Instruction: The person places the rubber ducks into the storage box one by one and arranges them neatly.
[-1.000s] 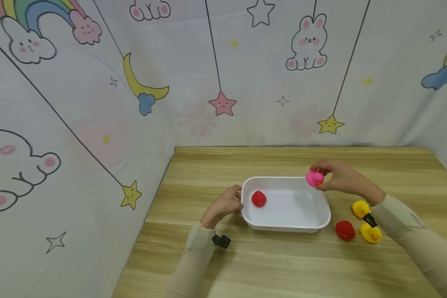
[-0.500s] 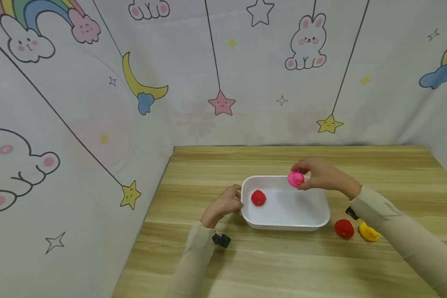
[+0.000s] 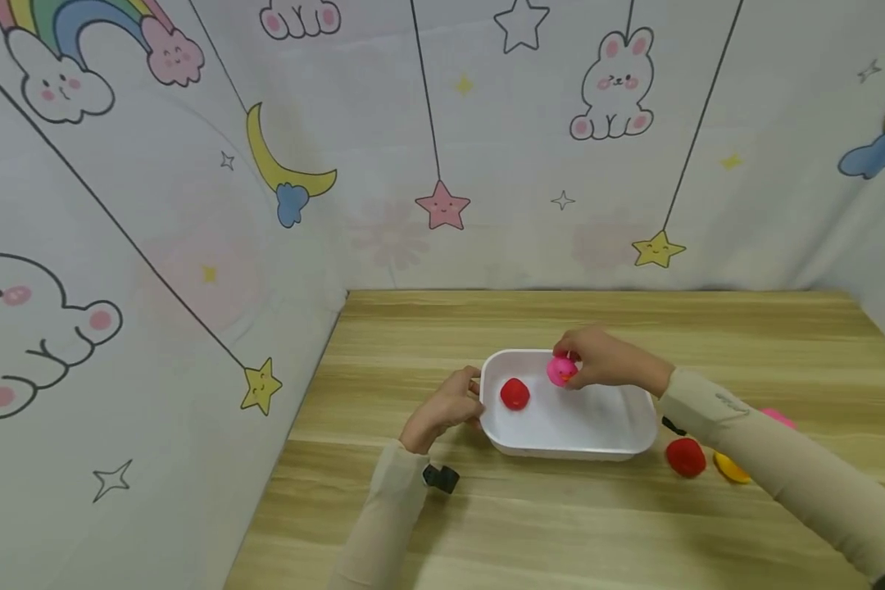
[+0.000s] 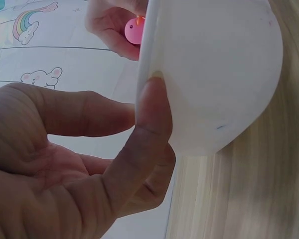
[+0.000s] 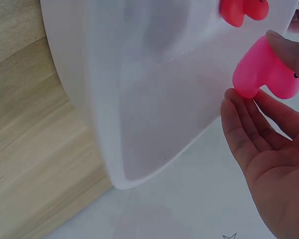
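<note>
My left hand (image 3: 445, 408) pinches the left end of a white plastic tub (image 3: 586, 426), thumb and finger at its rim (image 4: 148, 55) in the left wrist view. Over the tub, my right hand (image 3: 610, 360) grips a pink rubber duck (image 3: 558, 370) between thumb and fingertips. The right wrist view shows the duck (image 5: 256, 69) from its underside, at the level of the tub's inside wall. A red rubber duck (image 3: 515, 394) rests in the left part of the tub, apart from the pink one.
Right of the tub on the wooden table (image 3: 531, 524) lie another red toy (image 3: 685, 457) and a yellow duck (image 3: 730, 469). The right sleeve partly covers the yellow one and a pink toy (image 3: 778, 417). A printed cloth (image 3: 516, 246) hangs behind the table.
My right hand has carried the pink duck leftward and lower, from the tub's right end to over its middle. The left hand stays at the rim.
</note>
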